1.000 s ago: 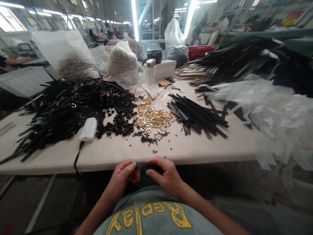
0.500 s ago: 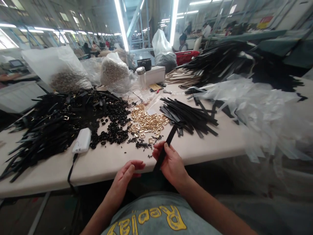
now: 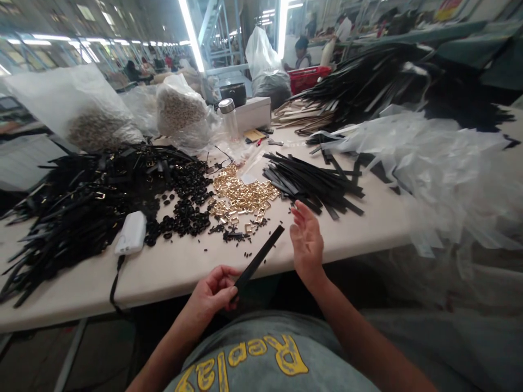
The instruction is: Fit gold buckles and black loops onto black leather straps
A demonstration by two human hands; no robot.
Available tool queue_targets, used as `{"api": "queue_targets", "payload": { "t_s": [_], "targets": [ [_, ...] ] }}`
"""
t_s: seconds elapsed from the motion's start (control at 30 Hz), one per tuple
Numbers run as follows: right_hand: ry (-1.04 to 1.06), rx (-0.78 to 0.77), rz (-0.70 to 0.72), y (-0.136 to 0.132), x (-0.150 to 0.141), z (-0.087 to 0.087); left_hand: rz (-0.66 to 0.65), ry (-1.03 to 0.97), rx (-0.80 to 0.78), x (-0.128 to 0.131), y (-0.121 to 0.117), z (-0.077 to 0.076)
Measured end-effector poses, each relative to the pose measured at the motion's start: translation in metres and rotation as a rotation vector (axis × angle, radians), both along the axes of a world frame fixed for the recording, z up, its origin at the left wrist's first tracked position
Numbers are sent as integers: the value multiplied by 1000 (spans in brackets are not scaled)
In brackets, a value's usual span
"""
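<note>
A black strap (image 3: 261,256) is pinched by its lower end between the thumb and fingers of my left hand (image 3: 216,288), at the table's front edge. It slants up to the right. My right hand (image 3: 307,242) is raised over the table edge with fingers apart, holding nothing. Just beyond it lies a pile of black straps (image 3: 314,182). Gold buckles (image 3: 245,193) are heaped in the middle. Small black pieces (image 3: 235,234) are scattered in front of them, and black rings (image 3: 190,204) lie to their left.
A large heap of black straps with buckles (image 3: 77,201) covers the left side. A white power bank (image 3: 131,233) with a cable sits near the front edge. Filled plastic bags (image 3: 182,111) and a glass jar (image 3: 229,120) stand behind. White plastic strips (image 3: 441,158) hang over the right side.
The black strap has passed from my right hand to my left. My right hand has let go and moved right and upward, fingers opening. The camera view has shifted slightly.
</note>
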State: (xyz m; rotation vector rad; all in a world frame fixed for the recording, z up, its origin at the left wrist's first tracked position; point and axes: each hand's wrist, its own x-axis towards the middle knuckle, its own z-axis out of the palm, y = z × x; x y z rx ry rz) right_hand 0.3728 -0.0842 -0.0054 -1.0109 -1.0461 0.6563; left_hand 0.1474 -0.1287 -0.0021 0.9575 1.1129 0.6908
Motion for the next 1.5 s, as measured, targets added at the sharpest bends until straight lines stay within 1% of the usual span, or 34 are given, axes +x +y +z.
{"api": "queue_targets", "payload": {
  "t_s": [0.03, 0.07, 0.1, 0.13, 0.17, 0.2, 0.23, 0.3, 0.37, 0.53, 0.6, 0.7, 0.93, 1.07, 1.17, 1.23, 1.27, 1.4, 1.5],
  "targets": [
    [-225, 62, 41, -3, 5, 3, -5, -13, 7, -2, 0, 1],
    [-430, 104, 141, -8, 7, 5, -8, -25, 14, -4, 1, 2],
    [-596, 125, 271, -14, 6, 6, -14, -36, 21, -5, 1, 3],
    [-707, 127, 394, -20, 2, 6, -20, -43, 28, -6, 2, 4],
    [-771, 117, 495, -25, -3, 4, -20, -45, 37, -6, 2, 6],
    [-794, 104, 559, -29, -8, 1, -15, -43, 48, -6, 2, 7],
    [-790, 86, 585, -32, -14, -3, -6, -38, 61, -6, 2, 8],
    [-739, 50, 575, -35, -23, -10, 16, -28, 80, -6, 1, 9],
    [-670, 9, 563, -35, -27, -14, 34, -18, 86, -5, 1, 9],
    [-534, -55, 656, -33, -27, -9, 67, -2, 109, -2, 2, 9],
    [-561, -50, 654, -33, -27, -7, 76, 5, 112, -2, 3, 9],
    [-659, -16, 611, -35, -28, -7, 71, 11, 112, -2, 6, 8],
    [-865, 70, 502, -36, -34, -13, 79, 10, 105, 3, 12, 8],
    [-868, 57, 503, -34, -33, -21, 56, -23, 122, 2, 12, 4],
    [-833, 43, 513, -33, -31, -27, -11, 7, 143, -2, 10, 1],
    [-812, 38, 516, -33, -31, -30, -64, 100, 200, -6, 8, 0],
    [-802, 33, 519, -34, -31, -31, -86, 174, 256, -9, 8, -1],
    [-776, 0, 541, -34, -33, -34, -165, 486, 565, -17, 6, -6],
    [-804, -1, 555, -34, -35, -35, -205, 600, 699, -21, 7, -10]
  ]
}}
